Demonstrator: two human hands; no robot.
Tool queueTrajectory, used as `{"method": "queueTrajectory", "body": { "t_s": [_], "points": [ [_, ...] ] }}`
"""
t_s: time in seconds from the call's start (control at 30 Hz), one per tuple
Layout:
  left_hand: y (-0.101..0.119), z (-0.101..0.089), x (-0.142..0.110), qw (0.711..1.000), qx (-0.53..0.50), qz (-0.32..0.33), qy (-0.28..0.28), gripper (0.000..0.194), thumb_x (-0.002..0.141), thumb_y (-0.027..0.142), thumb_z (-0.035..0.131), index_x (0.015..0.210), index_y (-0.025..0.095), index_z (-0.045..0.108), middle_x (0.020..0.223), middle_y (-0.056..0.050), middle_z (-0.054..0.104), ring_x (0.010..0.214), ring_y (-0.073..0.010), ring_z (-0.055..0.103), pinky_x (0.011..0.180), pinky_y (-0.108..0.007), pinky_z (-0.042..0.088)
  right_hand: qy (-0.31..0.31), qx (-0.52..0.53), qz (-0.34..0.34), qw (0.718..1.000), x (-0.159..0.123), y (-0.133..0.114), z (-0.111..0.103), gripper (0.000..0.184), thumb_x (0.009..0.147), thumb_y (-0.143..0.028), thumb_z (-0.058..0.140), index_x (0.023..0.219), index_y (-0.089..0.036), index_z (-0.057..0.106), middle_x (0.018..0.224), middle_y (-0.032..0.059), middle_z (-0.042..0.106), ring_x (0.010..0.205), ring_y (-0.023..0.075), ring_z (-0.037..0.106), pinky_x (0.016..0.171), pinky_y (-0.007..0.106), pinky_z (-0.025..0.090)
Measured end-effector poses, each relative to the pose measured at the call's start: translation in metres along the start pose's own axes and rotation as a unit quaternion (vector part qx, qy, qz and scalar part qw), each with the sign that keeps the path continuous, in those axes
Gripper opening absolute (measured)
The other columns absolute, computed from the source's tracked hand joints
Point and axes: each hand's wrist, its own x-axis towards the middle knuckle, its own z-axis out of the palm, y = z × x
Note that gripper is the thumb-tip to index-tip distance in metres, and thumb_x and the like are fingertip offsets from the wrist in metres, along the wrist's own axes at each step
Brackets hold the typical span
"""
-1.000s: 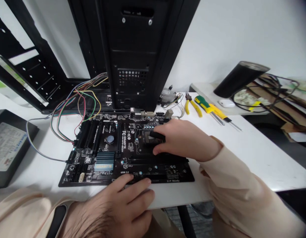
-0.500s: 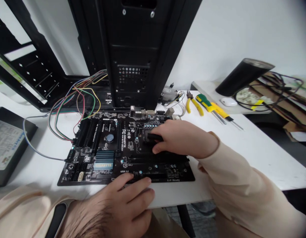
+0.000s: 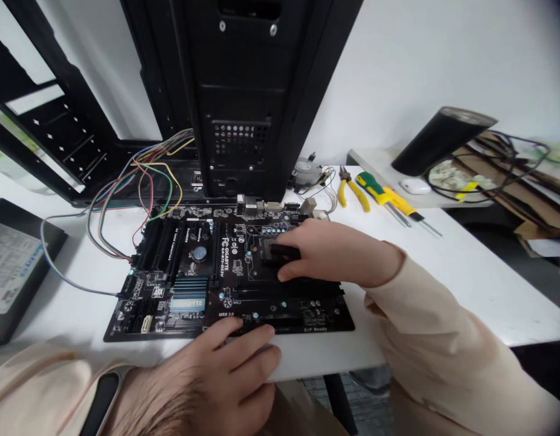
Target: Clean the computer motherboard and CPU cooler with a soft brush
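A black Gigabyte motherboard (image 3: 256,284) lies flat on the white table. Over its processor socket (image 3: 267,249), my right hand (image 3: 327,251) pinches a short black bar-shaped object (image 3: 285,251) between thumb and fingers. Its working end and much of the socket are hidden, so I cannot tell exactly what it is. My left hand (image 3: 229,369), fingers apart and slightly bent, rests at the board's front edge with the fingertips on or just over it. Nothing is held in it. Coloured thin wires (image 3: 125,197) run to the board's left side.
A black computer case (image 3: 243,91) stands behind the board. At left is a power supply (image 3: 16,266). Back right lie yellow-handled pliers (image 3: 352,189), a green-yellow screwdriver (image 3: 375,188) and a yellow one (image 3: 402,203). A cooler fan (image 3: 307,172) sits beside the case; farther right is a black tumbler (image 3: 443,139).
The view has shifted slightly. Both hands keep nearly the same places; the black object in my right hand has turned very little, if at all.
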Motion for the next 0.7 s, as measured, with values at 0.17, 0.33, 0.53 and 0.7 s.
{"method": "queueTrajectory", "body": {
  "t_s": [0.17,0.33,0.53,0.7],
  "points": [
    [0.001,-0.001,-0.001,1.0,-0.006,-0.013,-0.016,0.008,0.09,0.024,0.059,0.092,0.023,0.067,0.117,0.0,0.067,0.119,-0.0236,0.051,0.112,-0.044,0.021,0.136,0.105,-0.048,0.984,-0.009,0.009,-0.003,0.025,0.076,-0.027,0.068,0.059,-0.017,0.052,0.058,-0.0023,0.051,0.055,0.0101,0.044,0.055,0.025,0.03],
    [-0.001,-0.001,-0.002,1.0,-0.009,0.006,0.005,0.01,0.09,0.022,0.058,0.09,0.021,0.067,0.117,-0.004,0.067,0.118,-0.0254,0.052,0.107,-0.045,0.025,0.295,0.505,-0.137,0.8,-0.021,0.012,-0.005,0.031,0.08,-0.027,0.06,0.055,-0.019,0.044,0.057,-0.0031,0.047,0.05,0.0106,0.048,0.05,0.027,0.036],
    [-0.002,0.0,-0.001,1.0,-0.006,-0.002,0.008,0.009,0.09,0.023,0.058,0.089,0.022,0.067,0.117,-0.002,0.066,0.118,-0.024,0.053,0.102,-0.041,0.032,0.213,0.653,-0.13,0.715,-0.021,-0.002,-0.002,0.041,0.083,-0.054,0.054,0.062,-0.02,0.049,0.047,-0.0048,0.039,0.041,0.0104,0.046,0.042,0.025,0.032],
    [-0.001,-0.001,-0.001,1.0,-0.006,-0.004,0.007,0.009,0.09,0.024,0.058,0.089,0.021,0.067,0.115,-0.002,0.066,0.115,-0.0221,0.053,0.101,-0.037,0.032,0.151,0.628,-0.099,0.757,-0.012,-0.013,0.012,0.057,0.079,-0.072,0.041,0.061,-0.019,0.05,0.041,-0.0035,0.037,0.037,0.0096,0.038,0.038,0.024,0.027]
  ]
}}
